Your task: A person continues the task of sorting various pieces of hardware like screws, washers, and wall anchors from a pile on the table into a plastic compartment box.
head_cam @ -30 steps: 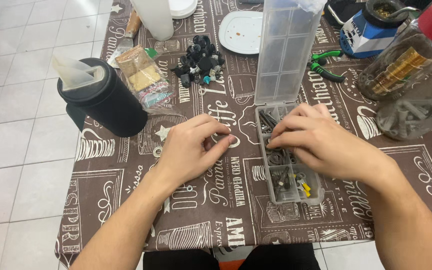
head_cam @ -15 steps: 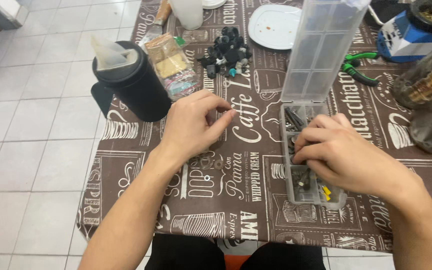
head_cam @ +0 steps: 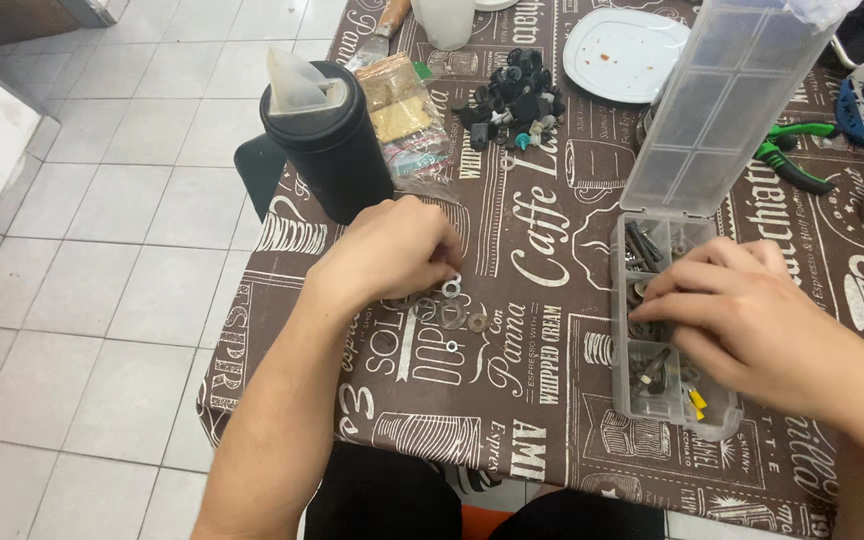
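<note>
Nearest the viewer, on the brown printed tablecloth (head_cam: 512,420) covering the counter, both hands work low over small hardware. The left hand (head_cam: 392,250) rests knuckles-up on the cloth, its fingers curled together over a small group of metal washers (head_cam: 449,305) that lie loose just beside the fingertips; whether a washer is pinched cannot be determined, since the fingertips are hidden under the hand. The right hand (head_cam: 742,305) lies across the clear plastic organizer box (head_cam: 667,395), fingers bent down into a middle compartment among screws and other dark fasteners; what they grip is hidden. The near compartment holds screws and yellow plastic pieces (head_cam: 697,400). The box lid (head_cam: 727,105) stands open, tilted away from the viewer.

Further out, a black cylindrical container (head_cam: 332,145) holding a white paper piece stands at the left counter edge, beside a clear bag of small packets (head_cam: 402,110). A pile of black plastic parts (head_cam: 517,95) lies beyond the washers. A white plate (head_cam: 622,50) and green-handled pliers (head_cam: 787,160) lie at the far side.
</note>
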